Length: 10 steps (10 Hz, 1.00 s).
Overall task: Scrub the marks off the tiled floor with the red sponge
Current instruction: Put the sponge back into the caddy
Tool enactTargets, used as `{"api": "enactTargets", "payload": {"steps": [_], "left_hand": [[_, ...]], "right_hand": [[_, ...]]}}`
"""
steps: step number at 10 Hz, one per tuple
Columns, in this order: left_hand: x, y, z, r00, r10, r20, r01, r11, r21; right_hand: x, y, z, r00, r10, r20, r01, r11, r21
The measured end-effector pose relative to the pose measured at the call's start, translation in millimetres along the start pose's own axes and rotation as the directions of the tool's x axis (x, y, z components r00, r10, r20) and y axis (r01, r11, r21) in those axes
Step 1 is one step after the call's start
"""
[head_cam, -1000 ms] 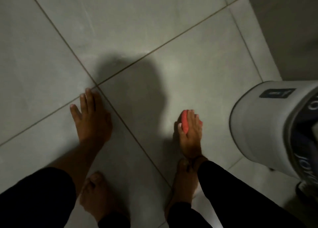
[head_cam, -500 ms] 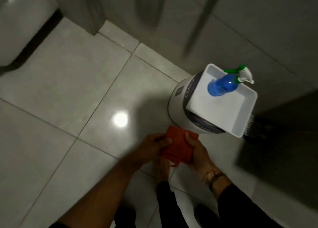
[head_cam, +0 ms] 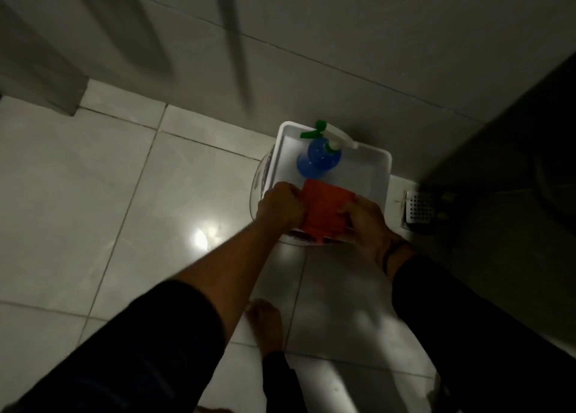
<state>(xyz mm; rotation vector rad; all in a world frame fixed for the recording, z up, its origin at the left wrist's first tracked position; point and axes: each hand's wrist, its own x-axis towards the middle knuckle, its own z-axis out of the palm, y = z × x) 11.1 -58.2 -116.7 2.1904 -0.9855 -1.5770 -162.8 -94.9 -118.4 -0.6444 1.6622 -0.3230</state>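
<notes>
The red sponge (head_cam: pixel 325 208) is held flat between both hands over the near part of a white tray (head_cam: pixel 375 171). My left hand (head_cam: pixel 280 208) grips its left edge and my right hand (head_cam: pixel 363 222) grips its right edge. The pale tiled floor (head_cam: pixel 109 194) spreads to the left and below, with a bright light reflection on it. Any marks on the tiles are too faint to make out in this dim light.
A blue spray bottle (head_cam: pixel 318 160) with a green and white trigger lies in the tray, which rests on a white round container. A metal floor drain (head_cam: pixel 419 210) sits at the right. Tiled wall behind; dark fixture at right. My bare foot (head_cam: pixel 265 328) stands below.
A second ago I crouched with the left hand flat on the floor and the sponge in the right. Now I stand, both hands hold the sponge, moved over the tray.
</notes>
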Motion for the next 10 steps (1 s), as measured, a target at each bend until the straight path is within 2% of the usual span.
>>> {"api": "enactTargets", "payload": {"steps": [1,2,3,4,5,6,8,9,10], "left_hand": [[44.4,11.9,15.5,0.998,-0.060,-0.025,0.064,0.980,0.190],[62.9,12.4,25.9,0.995,-0.096,-0.025,0.099,0.957,0.272],[73.5,9.3,35.6,0.989,-0.130,-0.072,0.146,0.938,0.314],[71.9,3.2,39.2,0.987,-0.100,-0.130,0.134,0.947,0.293],[67.5,1.9,41.8,0.986,-0.081,-0.143,0.124,0.938,0.323],[54.1,9.0,41.6,0.984,0.005,-0.180,0.056,0.943,0.329],[-9.3,10.1,8.9,0.948,0.163,-0.273,-0.085,0.958,0.274],[-91.0,-5.4,-70.4,0.886,0.232,-0.401,-0.117,0.949,0.291],[-155.6,-29.7,-112.0,0.844,0.259,-0.470,-0.087,0.930,0.356]], "right_hand": [[48.4,-2.3,-6.3,0.998,-0.034,-0.058,0.024,0.987,-0.159],[70.2,-1.8,-7.0,0.996,-0.057,-0.069,0.038,0.967,-0.253],[91.1,5.6,-3.4,0.987,-0.072,-0.141,0.007,0.910,-0.415],[96.7,16.0,0.6,0.967,-0.119,-0.227,-0.028,0.833,-0.553],[97.7,20.9,1.9,0.951,-0.154,-0.267,-0.046,0.786,-0.617],[85.9,18.8,8.3,0.920,-0.247,-0.303,-0.009,0.762,-0.648],[15.4,-2.2,34.0,0.878,-0.293,-0.379,0.042,0.835,-0.549],[-95.4,-47.1,75.8,0.865,-0.403,-0.299,0.243,0.858,-0.452],[-194.5,-77.7,81.1,0.789,-0.577,-0.210,0.475,0.791,-0.387]]}}
